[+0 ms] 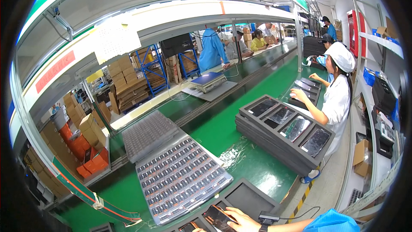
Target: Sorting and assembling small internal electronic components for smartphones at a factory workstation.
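Note:
At the lower edge, my right hand (241,221) has its fingers closed on a dark smartphone (218,217) with orange-brown edges. The phone lies over a black foam tray (268,198) with rectangular compartments. Only the fingertips of my left hand (199,230) show, beside a second dark phone (188,227); whether they grip it is hidden by the frame's edge. Just beyond my hands, a clear plastic tray (148,204) holds rows of small dark parts with orange bits. A black device with a cable (268,218) sits by my right wrist.
Stacked foam trays (274,141) with phones stand to the right on the green bench (214,131). Another plastic tray (148,135) lies beyond the filled one. A co-worker in white (339,99) works farther along. A flat-topped device (208,81) stands at the back.

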The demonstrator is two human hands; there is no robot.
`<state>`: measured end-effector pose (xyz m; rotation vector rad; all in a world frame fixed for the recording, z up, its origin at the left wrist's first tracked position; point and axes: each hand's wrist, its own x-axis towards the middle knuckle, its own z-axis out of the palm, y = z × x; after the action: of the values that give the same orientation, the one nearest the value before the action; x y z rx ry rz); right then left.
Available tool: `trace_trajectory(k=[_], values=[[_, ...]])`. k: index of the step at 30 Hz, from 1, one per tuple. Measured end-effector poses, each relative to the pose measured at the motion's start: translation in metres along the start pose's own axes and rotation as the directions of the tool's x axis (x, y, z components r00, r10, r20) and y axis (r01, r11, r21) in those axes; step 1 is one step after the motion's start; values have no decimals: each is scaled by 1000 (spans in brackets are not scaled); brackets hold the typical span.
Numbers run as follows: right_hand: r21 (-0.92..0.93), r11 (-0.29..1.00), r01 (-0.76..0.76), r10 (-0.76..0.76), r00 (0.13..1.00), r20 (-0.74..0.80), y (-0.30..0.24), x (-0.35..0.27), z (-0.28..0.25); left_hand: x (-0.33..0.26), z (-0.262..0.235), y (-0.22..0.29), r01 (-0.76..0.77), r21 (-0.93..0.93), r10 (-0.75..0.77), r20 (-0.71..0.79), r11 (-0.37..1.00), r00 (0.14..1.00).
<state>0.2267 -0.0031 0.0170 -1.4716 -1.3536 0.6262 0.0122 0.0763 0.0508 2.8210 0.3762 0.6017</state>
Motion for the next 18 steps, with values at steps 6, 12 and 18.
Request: trace_trajectory(k=[6,12,18], values=[[191,969,-158,138,983,118,7,-7,12,4,-6,2,-12,-57,9,-44,998,999],[144,965,-218,181,955,235,33,-3,13,2,-4,5,-12,-111,1,-101,994,995],[230,937,-262,194,940,280,14,-8,5,30,-13,22,87,-154,-114,-176,984,978]])
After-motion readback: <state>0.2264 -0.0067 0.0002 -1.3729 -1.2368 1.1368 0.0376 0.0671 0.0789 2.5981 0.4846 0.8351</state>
